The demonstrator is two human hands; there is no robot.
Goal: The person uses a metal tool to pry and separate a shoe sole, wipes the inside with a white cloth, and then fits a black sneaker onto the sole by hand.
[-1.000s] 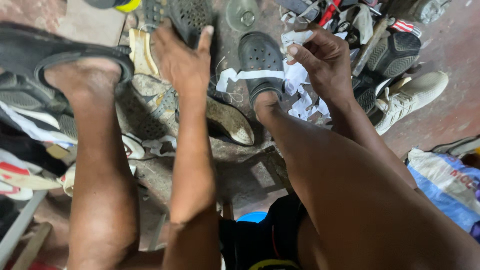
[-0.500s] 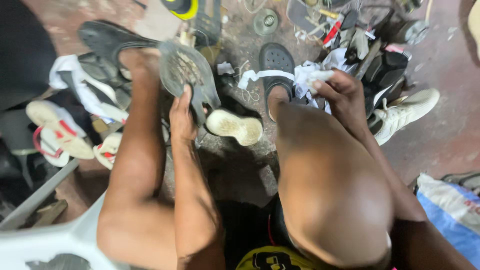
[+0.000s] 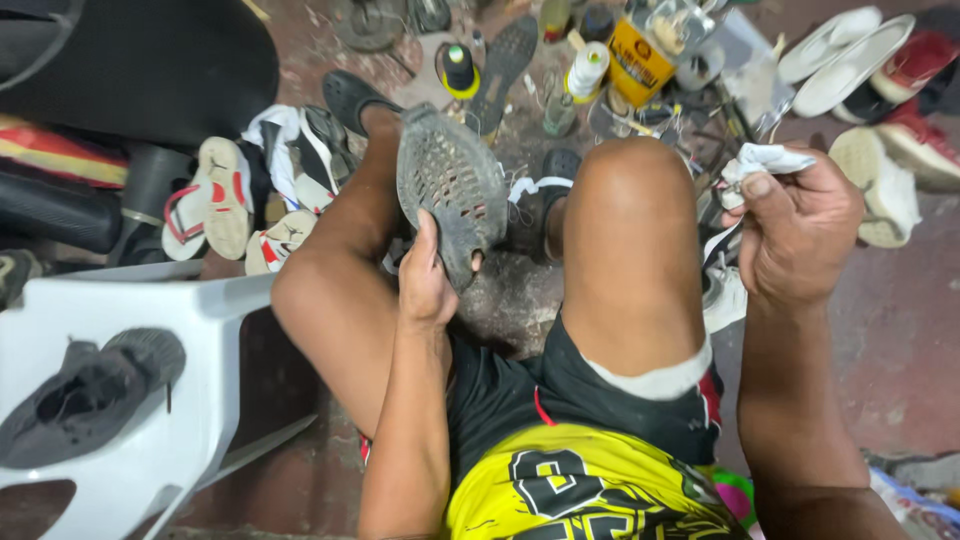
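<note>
The left hand (image 3: 425, 285) clasps a grey shoe sole (image 3: 450, 190), the right hand (image 3: 795, 230) pinches a white rag (image 3: 765, 160), near a yellow-labelled can (image 3: 640, 60) on the floor.

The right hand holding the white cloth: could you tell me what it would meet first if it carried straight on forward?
Probably the clutter of tools beyond the right hand and white cloth, though depth is unclear.

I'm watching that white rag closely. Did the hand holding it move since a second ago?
Yes. The right hand lifted the white rag up and away from the black sandal on the foot, which it was touching before.
</note>
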